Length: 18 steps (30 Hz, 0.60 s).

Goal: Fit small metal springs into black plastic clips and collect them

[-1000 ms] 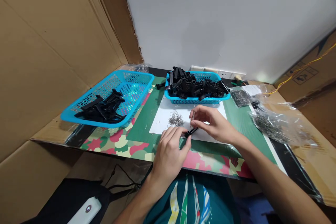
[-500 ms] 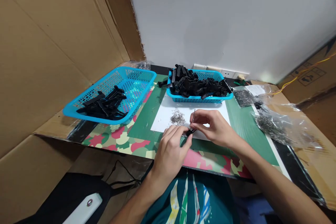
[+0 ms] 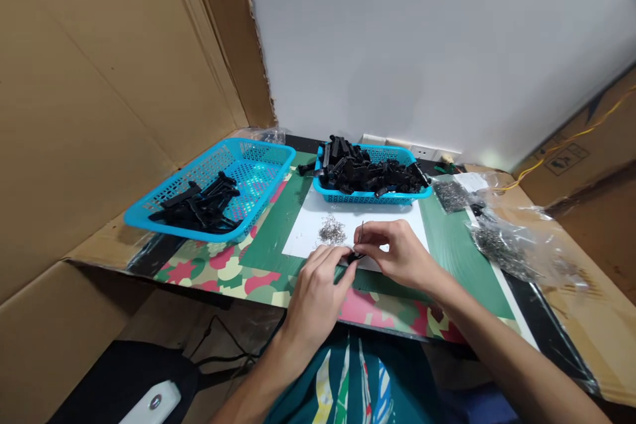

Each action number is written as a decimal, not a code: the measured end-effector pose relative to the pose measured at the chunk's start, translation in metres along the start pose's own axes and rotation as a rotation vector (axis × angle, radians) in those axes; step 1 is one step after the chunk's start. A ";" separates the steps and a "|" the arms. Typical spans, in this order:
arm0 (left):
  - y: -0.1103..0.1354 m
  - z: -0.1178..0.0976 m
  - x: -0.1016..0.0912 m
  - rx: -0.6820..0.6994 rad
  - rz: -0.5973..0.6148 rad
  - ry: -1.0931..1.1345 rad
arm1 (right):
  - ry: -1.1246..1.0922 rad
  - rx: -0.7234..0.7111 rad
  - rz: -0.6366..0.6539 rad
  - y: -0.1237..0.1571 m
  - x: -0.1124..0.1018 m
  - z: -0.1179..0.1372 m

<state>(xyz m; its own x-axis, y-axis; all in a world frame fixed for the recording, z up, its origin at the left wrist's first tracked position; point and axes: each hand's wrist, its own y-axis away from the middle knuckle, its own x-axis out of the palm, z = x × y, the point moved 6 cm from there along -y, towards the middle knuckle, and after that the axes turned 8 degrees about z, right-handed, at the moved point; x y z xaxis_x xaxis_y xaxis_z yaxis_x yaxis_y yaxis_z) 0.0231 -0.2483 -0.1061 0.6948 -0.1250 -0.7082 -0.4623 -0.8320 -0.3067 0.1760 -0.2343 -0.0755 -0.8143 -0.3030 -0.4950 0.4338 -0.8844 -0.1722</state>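
Note:
Between thumb and fingers, my left hand (image 3: pixel 318 285) grips a small black plastic part (image 3: pixel 354 257) just above the white paper's near edge. My right hand (image 3: pixel 397 252) is closed in a pinch on a thin metal pin (image 3: pixel 362 232) that stands upright over that part. Whether the pin's lower end is inside the part is hidden by my fingers. A loose pile of small metal pieces (image 3: pixel 332 230) lies on the white paper (image 3: pixel 298 238), a little beyond my left fingertips.
A blue basket (image 3: pixel 372 197) heaped with black plastic parts stands at the back. Another blue basket (image 3: pixel 130 215), partly filled with similar parts, is at the left. Clear bags of metal pieces (image 3: pixel 501 252) lie at the right. Cardboard (image 3: pixel 99 79) walls the left side.
The whole view has shifted slightly. Both hands stay together over the black part, with the pin still upright in the right hand's pinch.

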 end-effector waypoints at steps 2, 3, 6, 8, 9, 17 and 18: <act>0.000 0.002 -0.003 -0.003 -0.032 0.013 | -0.072 -0.019 -0.015 0.000 -0.003 -0.001; -0.001 0.003 -0.005 -0.011 -0.051 0.023 | -0.099 -0.033 -0.049 0.000 -0.008 -0.001; -0.002 0.006 -0.010 -0.059 -0.090 0.077 | -0.013 -0.101 -0.227 0.002 -0.031 -0.002; -0.005 0.008 -0.015 -0.095 -0.096 0.132 | 0.148 -0.164 -0.263 0.004 -0.043 -0.002; -0.006 0.008 -0.019 -0.105 -0.102 0.160 | 0.225 -0.188 -0.242 0.005 -0.046 -0.002; -0.059 -0.007 -0.089 -0.027 -0.368 0.040 | 0.630 0.047 0.092 -0.001 -0.035 -0.026; -0.072 -0.008 -0.096 -0.006 -0.354 -0.004 | 0.667 0.067 0.108 -0.002 -0.032 -0.027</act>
<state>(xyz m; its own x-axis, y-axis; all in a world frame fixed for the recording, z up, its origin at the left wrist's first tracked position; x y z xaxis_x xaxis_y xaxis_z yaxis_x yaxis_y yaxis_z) -0.0057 -0.1806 -0.0104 0.8094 0.1738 -0.5610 -0.1900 -0.8264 -0.5301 0.2115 -0.2130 -0.0817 -0.3461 -0.1262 -0.9297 0.4573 -0.8879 -0.0497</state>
